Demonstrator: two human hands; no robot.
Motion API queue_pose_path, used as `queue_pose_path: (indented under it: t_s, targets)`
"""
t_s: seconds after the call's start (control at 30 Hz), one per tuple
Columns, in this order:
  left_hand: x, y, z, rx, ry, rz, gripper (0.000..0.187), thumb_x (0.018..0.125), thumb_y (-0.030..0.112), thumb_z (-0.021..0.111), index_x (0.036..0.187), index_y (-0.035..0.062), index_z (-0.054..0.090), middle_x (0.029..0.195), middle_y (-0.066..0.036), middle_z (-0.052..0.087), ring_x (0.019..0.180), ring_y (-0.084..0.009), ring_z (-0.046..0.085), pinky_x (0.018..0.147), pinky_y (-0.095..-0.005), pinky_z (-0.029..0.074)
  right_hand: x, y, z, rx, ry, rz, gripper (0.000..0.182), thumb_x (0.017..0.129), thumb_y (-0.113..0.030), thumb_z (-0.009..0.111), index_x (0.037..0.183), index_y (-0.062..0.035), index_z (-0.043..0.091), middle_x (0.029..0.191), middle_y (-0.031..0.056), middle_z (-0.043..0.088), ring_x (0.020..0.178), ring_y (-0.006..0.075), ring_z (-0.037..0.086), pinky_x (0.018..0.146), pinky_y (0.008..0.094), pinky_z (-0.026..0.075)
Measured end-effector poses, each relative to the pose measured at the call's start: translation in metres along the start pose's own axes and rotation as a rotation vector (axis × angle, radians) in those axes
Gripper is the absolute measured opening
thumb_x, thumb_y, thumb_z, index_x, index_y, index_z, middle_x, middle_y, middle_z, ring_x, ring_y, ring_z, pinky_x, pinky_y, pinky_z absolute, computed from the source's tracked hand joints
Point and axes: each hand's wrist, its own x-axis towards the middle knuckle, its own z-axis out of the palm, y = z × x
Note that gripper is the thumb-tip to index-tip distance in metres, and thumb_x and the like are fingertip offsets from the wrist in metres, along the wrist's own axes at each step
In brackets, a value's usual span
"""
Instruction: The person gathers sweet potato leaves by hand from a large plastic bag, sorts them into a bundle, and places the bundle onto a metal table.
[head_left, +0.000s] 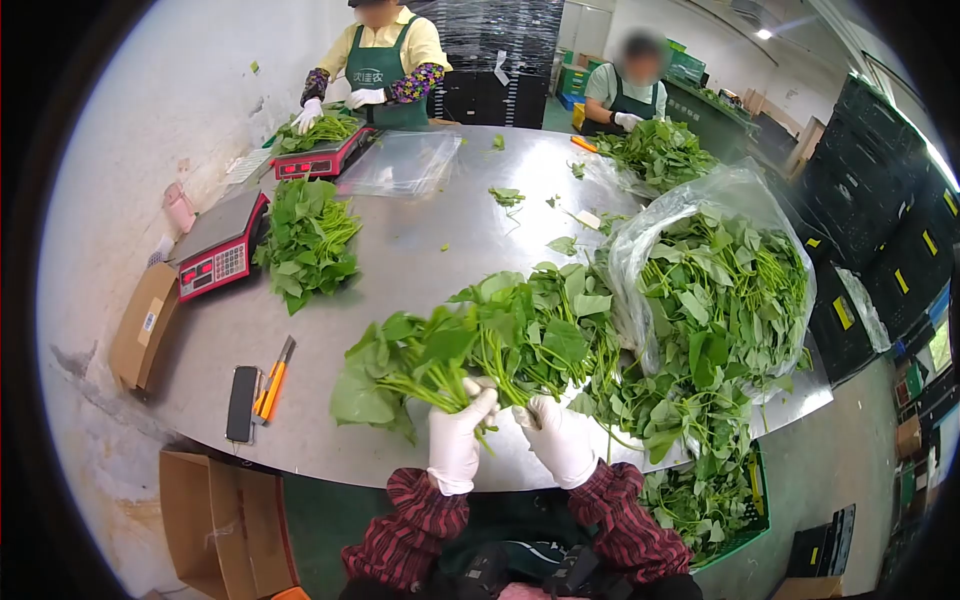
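Observation:
My left hand (456, 440), in a white glove, is closed around the stems of a bunch of leafy greens (400, 360), whose leaves fan out up and to the left. Close beside it, my gloved right hand (560, 436) pinches the stem ends of more leafy greens (530, 330). The leaves of both lots overlap over the metal table's near edge, so where one ends is hard to see. To the right, a clear plastic bag (640, 260) lies open with a large heap of the same greens (715, 290) spilling toward me.
A phone (241, 404) and an orange utility knife (272, 385) lie left on the metal table (400, 240). Red scales (222, 245), another greens pile (308, 240) and plastic bags (400, 165) stand beyond. Two co-workers (390, 60) handle greens opposite. A green crate (735, 545) sits below right.

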Motion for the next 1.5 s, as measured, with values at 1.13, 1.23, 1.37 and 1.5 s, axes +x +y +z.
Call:
queue_pose_path:
  t_s: [1.13,1.23,1.37,1.5]
  targets:
    - [-0.008,-0.024,-0.019,-0.057,-0.083,-0.211,0.018,0.08,-0.005,0.061,0.083,0.0053,0.047,0.078,-0.008,0.058,0.058,-0.0134,0.054,0.049,-0.0231,0.043,-0.004,-0.014,-0.005,0.367,-0.001,0.01,0.02,0.081,-0.017,0.069,0.068,-0.0039,0.06,0.059,0.0013,0.055,0.05,0.0094,0.044,0.047,0.0244,0.039]
    - [-0.003,-0.024,-0.017,-0.122,-0.034,-0.222,0.017,0.081,-0.005,0.06,0.082,0.0056,0.047,0.08,-0.011,0.06,0.058,-0.013,0.053,0.05,-0.0225,0.042,-0.01,-0.002,-0.015,0.357,0.272,0.118,0.014,0.078,-0.007,0.066,0.068,-0.0033,0.057,0.065,0.0062,0.059,0.055,0.0137,0.054,0.051,0.0269,0.044]
    - [0.007,-0.014,-0.03,-0.127,-0.021,-0.153,0.015,0.082,-0.002,0.062,0.091,0.0041,0.053,0.085,-0.011,0.064,0.06,-0.0121,0.054,0.051,-0.0213,0.042,0.004,0.077,-0.052,0.143,0.213,0.554,0.038,0.082,-0.037,0.066,0.073,-0.0005,0.059,0.055,0.01,0.055,0.048,0.0192,0.051,0.05,0.0338,0.042]
    - [0.003,-0.011,-0.022,-0.057,-0.023,-0.171,0.026,0.082,-0.001,0.063,0.106,0.0009,0.055,0.086,-0.008,0.063,0.061,-0.0103,0.054,0.052,-0.0207,0.042,0.0,0.052,-0.063,-0.006,0.181,0.383,0.041,0.081,-0.043,0.065,0.085,-0.0021,0.062,0.068,0.0148,0.062,0.063,0.0279,0.062,0.06,0.0363,0.048]
